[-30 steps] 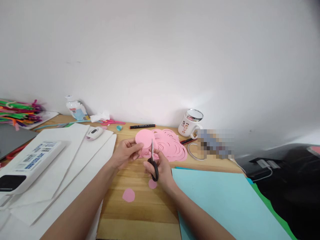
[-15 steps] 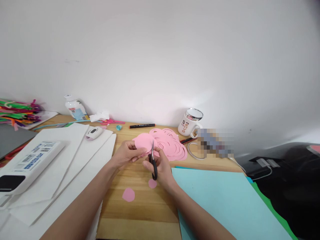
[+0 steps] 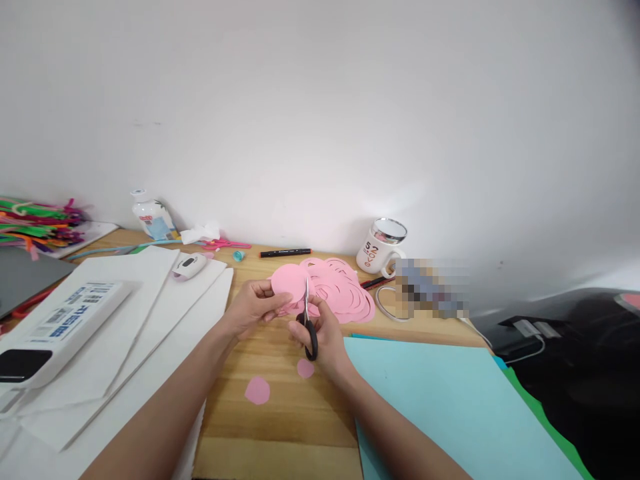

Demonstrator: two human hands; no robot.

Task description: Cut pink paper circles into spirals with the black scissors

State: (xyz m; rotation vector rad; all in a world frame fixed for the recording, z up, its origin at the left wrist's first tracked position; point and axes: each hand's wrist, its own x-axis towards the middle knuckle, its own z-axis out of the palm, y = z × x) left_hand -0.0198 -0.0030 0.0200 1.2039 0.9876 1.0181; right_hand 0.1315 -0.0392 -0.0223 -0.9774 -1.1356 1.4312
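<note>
My left hand point(image 3: 256, 308) pinches a round pink paper piece point(image 3: 290, 283) by its left and lower edge. In my right hand point(image 3: 323, 333) are black-handled scissors point(image 3: 311, 337), their blades pointing up along the right edge of the pink paper. Behind the hands lies a heap of pink paper rings and scraps point(image 3: 345, 290). Two small pink paper pieces rest on the wooden table below the hands, a larger one point(image 3: 257, 391) and a smaller one point(image 3: 305, 368).
White sheets point(image 3: 165, 333) with a boxy white device point(image 3: 65, 333) lie left, light blue sheets point(image 3: 440, 400) right. Along the wall stand a white bottle point(image 3: 155, 217), pink scissors point(image 3: 227, 245), a black marker point(image 3: 285, 253) and a mug point(image 3: 380, 247). Colourful pipe cleaners point(image 3: 37, 223) are far left.
The scissors have turned slightly at the paper's right edge, and their blades look closer together. The left hand still holds the pink paper, nearly in place.
</note>
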